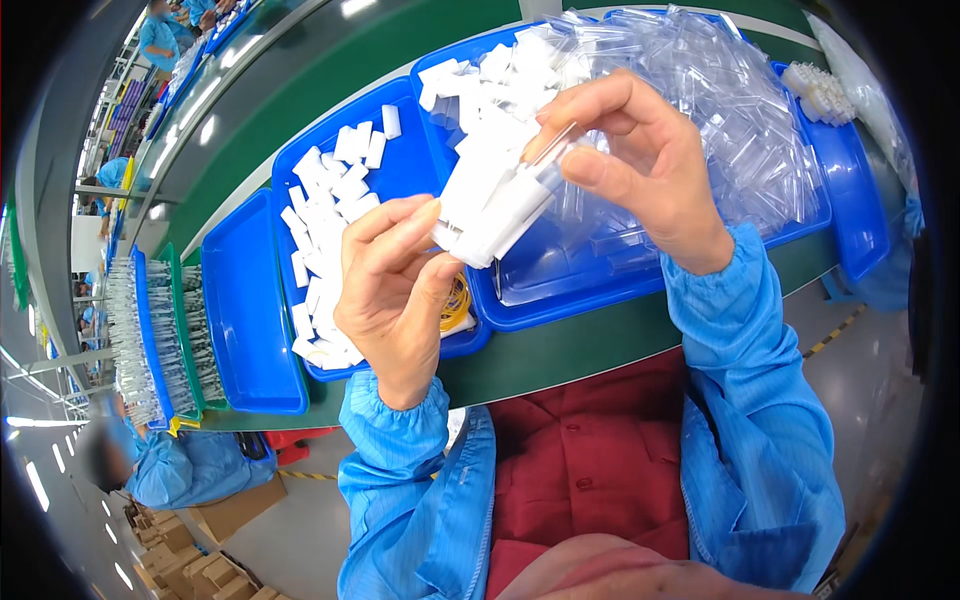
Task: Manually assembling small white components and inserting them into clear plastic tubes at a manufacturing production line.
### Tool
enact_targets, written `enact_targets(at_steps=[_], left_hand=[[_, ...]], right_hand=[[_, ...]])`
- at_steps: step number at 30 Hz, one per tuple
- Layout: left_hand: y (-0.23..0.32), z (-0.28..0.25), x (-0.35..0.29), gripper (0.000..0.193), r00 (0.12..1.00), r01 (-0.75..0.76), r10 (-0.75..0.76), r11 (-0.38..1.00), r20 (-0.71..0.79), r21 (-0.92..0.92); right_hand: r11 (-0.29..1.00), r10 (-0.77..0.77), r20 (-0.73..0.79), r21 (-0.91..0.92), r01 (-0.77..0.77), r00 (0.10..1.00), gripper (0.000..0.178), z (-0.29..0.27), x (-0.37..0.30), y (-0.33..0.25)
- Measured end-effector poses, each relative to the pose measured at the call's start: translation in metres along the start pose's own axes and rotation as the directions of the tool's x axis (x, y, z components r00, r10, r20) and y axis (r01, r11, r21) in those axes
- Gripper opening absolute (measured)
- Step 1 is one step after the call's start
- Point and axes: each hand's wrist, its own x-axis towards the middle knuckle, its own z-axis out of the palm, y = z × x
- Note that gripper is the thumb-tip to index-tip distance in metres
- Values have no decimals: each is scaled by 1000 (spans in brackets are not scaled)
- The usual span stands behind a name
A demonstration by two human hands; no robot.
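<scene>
Green table [580,347]: is carrying my trays.
Large blue plastic tray [520,315]: is holding heaped clear thin plastic pieces [740,130].
Left blue plastic tray [410,165]: is holding small white blocks [325,220].
Left hand [390,290]: I'm pinching, fingertips nearly together, the lower-left end of a glossy white plastic piece [500,215].
White piece's place: is hanging between my hands, long axis slanting up rightward, left hand nearer.
Right hand [650,165]: I'm pinching, thumb toward fingers, a clear flat plastic strip [552,145] at its upper-right end; around or beside, I'm not telling.
</scene>
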Motion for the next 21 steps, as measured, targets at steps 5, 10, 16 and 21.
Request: enact_targets(at_steps=[5, 10, 16, 21], left_hand=[[-2, 0, -4, 36, 994, -103, 109, 972, -17, 211], [-7, -10, -4, 37, 977, -213, 206, 896, 60, 389], [1, 5, 6, 51, 992, -117, 115, 991, 44, 71], [-7, 6, 3, 45, 988, -143, 128, 972, 89, 185]], right_hand=[[990, -97, 123, -90, 108, 988, 24, -2, 0, 2], [951, -209, 201, -187, 247, 957, 24, 7, -2, 5], [982, -134, 106, -117, 146, 985, 35, 4, -3, 7], [999, 29, 120, 16, -31, 992, 39, 8, -4, 3]])
